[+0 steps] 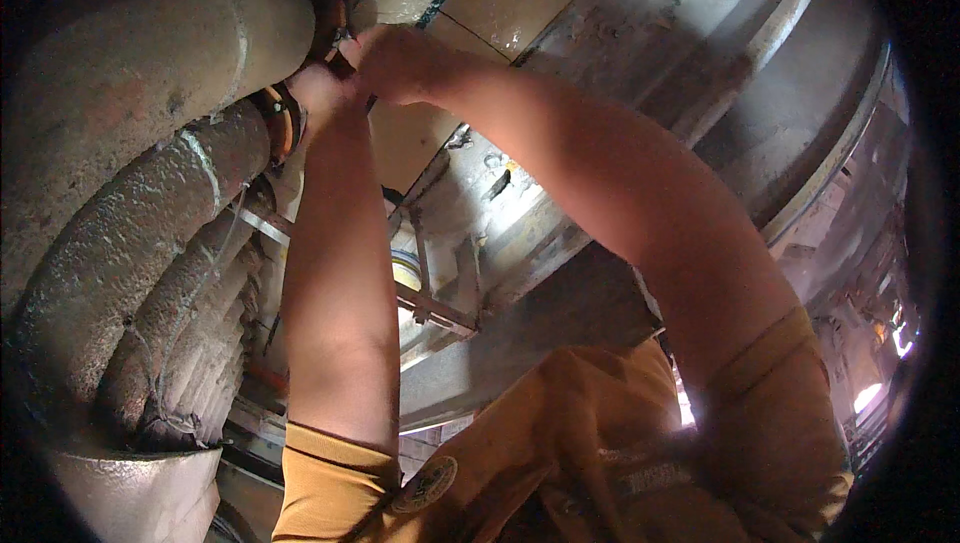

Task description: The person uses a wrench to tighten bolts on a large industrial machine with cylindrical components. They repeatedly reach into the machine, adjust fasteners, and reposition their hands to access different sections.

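Observation:
Both my arms reach up to the orange-brown ring-shaped pipe joint [332, 18] at the end of a thick, coated pipe [190, 38]. My left hand [320, 90] is closed just below this joint, between it and a second ring joint [284, 125] on the lower bent pipe [150, 213]. My right hand [385, 55] is beside it, its fingers curled in toward the left hand. A small dark piece [341, 65] shows between the hands; its kind cannot be made out. Most of my fingertips are hidden.
More curved pipes [195, 328] stack below on the left, with thin wire [155, 383] hanging over them. A metal bracket frame [435, 308] juts out past my left forearm. A large ribbed metal body [760, 73] spans the upper right. A pale cylindrical piece [140, 493] stands lower left.

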Tool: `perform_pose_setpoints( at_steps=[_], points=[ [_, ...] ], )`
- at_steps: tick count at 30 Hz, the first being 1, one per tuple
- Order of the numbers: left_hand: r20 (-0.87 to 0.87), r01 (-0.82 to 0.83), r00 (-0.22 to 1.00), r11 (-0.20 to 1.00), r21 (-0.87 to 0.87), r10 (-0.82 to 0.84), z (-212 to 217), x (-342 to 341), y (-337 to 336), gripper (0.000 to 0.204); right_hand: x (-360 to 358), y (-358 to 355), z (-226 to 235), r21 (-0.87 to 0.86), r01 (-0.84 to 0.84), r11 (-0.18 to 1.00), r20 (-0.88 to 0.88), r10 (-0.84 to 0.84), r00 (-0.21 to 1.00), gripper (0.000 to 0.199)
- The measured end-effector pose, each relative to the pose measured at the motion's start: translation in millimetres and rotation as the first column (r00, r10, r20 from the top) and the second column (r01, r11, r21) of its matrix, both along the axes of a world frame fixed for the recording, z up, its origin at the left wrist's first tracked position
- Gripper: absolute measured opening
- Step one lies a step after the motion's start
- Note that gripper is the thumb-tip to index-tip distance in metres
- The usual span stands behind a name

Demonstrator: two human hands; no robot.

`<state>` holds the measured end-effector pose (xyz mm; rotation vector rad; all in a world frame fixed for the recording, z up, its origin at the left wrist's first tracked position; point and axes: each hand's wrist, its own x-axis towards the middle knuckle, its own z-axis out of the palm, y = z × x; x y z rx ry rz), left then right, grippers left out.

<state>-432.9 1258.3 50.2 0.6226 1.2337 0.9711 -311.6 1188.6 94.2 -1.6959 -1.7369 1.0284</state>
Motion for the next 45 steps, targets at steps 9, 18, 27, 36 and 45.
perform_pose_setpoints(
  at_steps=[9,18,27,36,45],
  points=[
    [0.233,-0.234,0.925,0.933,-0.272,0.300,10.1,22.3,1.8,0.037,28.5,10.7,-3.2,0.096,-0.236,0.967,0.135,0.222,0.966,0.021],
    [0.269,-0.186,0.935,0.965,-0.187,0.232,10.2,19.1,3.4,0.035,38.2,13.5,-2.2,0.103,-0.288,0.952,0.060,0.283,0.957,0.023],
    [0.308,-0.143,0.921,0.941,-0.307,0.240,-9.6,-4.9,22.7,0.038,41.8,21.6,-5.3,0.162,-0.463,0.872,0.140,0.444,0.885,0.023],
    [0.250,-0.167,0.937,0.941,-0.294,0.244,-27.2,-20.2,19.6,0.042,57.9,34.1,5.4,-0.017,-0.602,0.798,0.151,0.597,0.788,0.020],
    [0.231,-0.257,0.934,0.962,-0.089,0.271,24.5,47.7,-2.3,0.042,57.7,41.9,-20.9,0.083,-0.574,0.815,0.271,0.536,0.800,0.026]
  ],
)
